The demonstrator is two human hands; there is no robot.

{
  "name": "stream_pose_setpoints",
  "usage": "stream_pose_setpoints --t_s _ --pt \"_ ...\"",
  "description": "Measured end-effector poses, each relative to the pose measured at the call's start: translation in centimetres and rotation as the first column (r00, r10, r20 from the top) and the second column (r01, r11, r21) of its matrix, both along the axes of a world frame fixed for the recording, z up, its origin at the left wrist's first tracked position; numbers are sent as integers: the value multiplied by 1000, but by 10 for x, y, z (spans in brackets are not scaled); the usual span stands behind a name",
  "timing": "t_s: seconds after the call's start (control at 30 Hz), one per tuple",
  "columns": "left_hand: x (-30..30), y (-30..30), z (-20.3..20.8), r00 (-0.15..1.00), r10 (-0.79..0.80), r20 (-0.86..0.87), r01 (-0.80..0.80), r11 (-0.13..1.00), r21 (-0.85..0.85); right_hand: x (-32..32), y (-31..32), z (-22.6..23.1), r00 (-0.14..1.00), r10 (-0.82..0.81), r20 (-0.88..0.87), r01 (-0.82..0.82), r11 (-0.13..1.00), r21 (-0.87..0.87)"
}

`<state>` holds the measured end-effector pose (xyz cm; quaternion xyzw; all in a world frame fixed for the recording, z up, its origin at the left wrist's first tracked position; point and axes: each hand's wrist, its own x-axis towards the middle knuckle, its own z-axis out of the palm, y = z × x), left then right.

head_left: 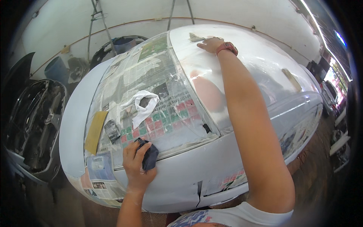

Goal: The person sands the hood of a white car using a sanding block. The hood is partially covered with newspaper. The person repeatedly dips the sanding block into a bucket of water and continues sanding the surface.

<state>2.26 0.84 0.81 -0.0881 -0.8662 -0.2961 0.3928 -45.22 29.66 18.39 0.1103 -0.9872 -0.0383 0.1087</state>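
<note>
A pale, primed car body (177,178) lies in front of me, its window masked with newspaper (132,75) under clear film. My left hand (139,162) is closed on a folded piece of dark sandpaper (150,158) at the window's lower edge. Stretched far over the wet, shiny roof (257,72), my right hand (212,44) presses on a greyish-green rag (196,37); its fingers are partly hidden. On the newspaper lie a crumpled white cloth (147,108), a worn dark sandpaper piece (112,131) and a flat yellow strip (95,132).
Another yellowish strip (292,80) rests on the roof's right side. Beyond the car stand metal stands (102,28), a blue bin (56,70) and a white wall (136,11). A dark car panel (36,125) leans at the left.
</note>
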Motion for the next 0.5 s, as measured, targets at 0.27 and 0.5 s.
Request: stream_pose_setpoints --t_s 0.27,0.5 --pt "6 3 2 999 51 16 -51 998 -45 -14 -3 14 987 13 -159 -39 987 -158" --pt "1 -1 -7 998 28 -54 -30 999 -34 121 87 74 745 -45 -666 -530 567 -631"
